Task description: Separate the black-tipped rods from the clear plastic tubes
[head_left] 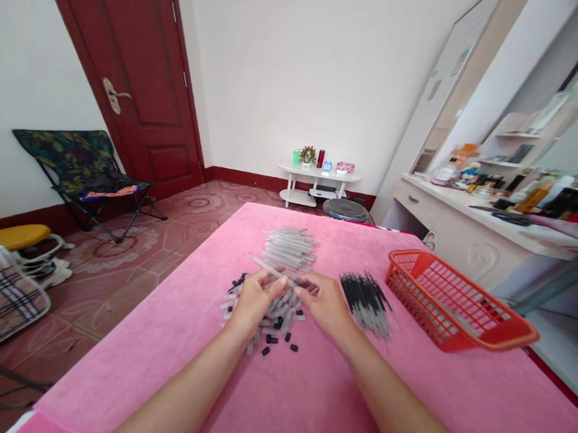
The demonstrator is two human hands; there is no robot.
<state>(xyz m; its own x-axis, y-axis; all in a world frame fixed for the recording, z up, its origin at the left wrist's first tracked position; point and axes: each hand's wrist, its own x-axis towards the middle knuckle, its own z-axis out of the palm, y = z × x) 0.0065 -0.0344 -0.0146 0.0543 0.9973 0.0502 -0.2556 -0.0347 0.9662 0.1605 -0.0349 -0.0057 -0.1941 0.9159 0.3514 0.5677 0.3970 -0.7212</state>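
Note:
Over the middle of the pink-covered table, my left hand (pixel 257 296) pinches a slim, pale translucent tube (pixel 267 264) that looks like a pen barrel. My right hand (pixel 325 297) has its fingers closed at the tube's lower right end; whether a small part is there too is hidden. Beneath both hands lies a loose heap of short translucent pieces (pixel 288 318) mixed with small black caps (pixel 294 348). Just beyond them is a pile of similar pale tubes (pixel 290 245). To the right of my right hand lies a bundle of thin sticks (pixel 365 296), black at the far end and greyish nearer me.
An orange plastic basket (pixel 450 327) stands at the table's right side. Past it is a white dresser (pixel 444 215) crowded with bottles. A folding chair (pixel 73 163) and a yellow stool (pixel 13 237) are on the left, and a low white stand (pixel 323 173) is by the far wall.

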